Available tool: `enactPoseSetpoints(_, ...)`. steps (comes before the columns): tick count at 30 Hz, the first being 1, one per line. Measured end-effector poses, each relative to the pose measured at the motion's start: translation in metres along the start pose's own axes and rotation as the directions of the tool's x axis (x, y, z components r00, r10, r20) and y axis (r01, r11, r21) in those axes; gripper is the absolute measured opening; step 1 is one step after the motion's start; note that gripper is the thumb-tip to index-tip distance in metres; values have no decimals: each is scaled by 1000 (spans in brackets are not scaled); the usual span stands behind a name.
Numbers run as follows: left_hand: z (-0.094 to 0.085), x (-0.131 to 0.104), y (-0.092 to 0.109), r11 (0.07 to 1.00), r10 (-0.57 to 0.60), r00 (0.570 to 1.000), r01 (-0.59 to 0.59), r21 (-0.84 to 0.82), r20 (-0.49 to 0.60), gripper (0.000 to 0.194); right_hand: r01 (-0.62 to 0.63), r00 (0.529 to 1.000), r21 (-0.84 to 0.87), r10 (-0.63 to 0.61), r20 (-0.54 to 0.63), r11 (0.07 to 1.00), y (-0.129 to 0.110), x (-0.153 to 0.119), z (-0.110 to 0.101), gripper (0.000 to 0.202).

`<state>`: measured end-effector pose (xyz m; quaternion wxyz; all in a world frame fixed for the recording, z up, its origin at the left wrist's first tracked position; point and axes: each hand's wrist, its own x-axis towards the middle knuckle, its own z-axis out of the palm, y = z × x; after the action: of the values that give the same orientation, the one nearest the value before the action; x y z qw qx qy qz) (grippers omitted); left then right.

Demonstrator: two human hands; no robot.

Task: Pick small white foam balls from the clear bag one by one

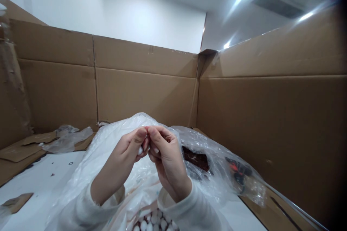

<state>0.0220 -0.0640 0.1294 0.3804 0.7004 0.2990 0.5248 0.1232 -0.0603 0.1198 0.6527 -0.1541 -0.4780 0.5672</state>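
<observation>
My left hand (130, 146) and my right hand (166, 151) meet in front of me, thumbs and fingers pinched together at the tips. A small white rounded piece (140, 150) shows under the fingers of my left hand. Between the fingertips there is a hint of red, too small to make out. What my right hand pinches is hidden by its fingers. Below my wrists an open plastic bag (130, 211) holds many white rounded pieces (154, 220) with dark red bits among them.
A big clear bag (108, 144) of white material lies behind my hands. To the right, another clear bag (219, 148) contains a dark red-brown bundle (196, 158) and black-and-red items (238, 173). Cardboard walls (146, 90) surround the white surface (65, 166); cardboard scraps (20, 148) lie left.
</observation>
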Motion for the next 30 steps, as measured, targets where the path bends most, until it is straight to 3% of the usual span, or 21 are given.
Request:
enactPoseSetpoints(14,7,-6,0,968,96,991,-72,242,-88,39,131,990,-142,-138,-40,981,8,-1,0,16)
enactPoseSetpoints(19,5,-6,2,959,88,991,-57,278,-102,39,117,992,-134,-121,-20,984,9,-1,2,17)
enactPoseSetpoints(23,-2,0,2,950,101,994,-87,299,-32,39,-62,998,142,63,1,988,12,5,-3,24)
enactPoseSetpoints(27,-7,2,2,865,48,996,-77,496,71,38,-218,970,490,242,16,844,8,18,-19,24)
enactPoseSetpoints(30,-5,-1,-1,755,-69,979,-74,651,192,38,-243,957,622,289,28,745,1,26,-32,31)
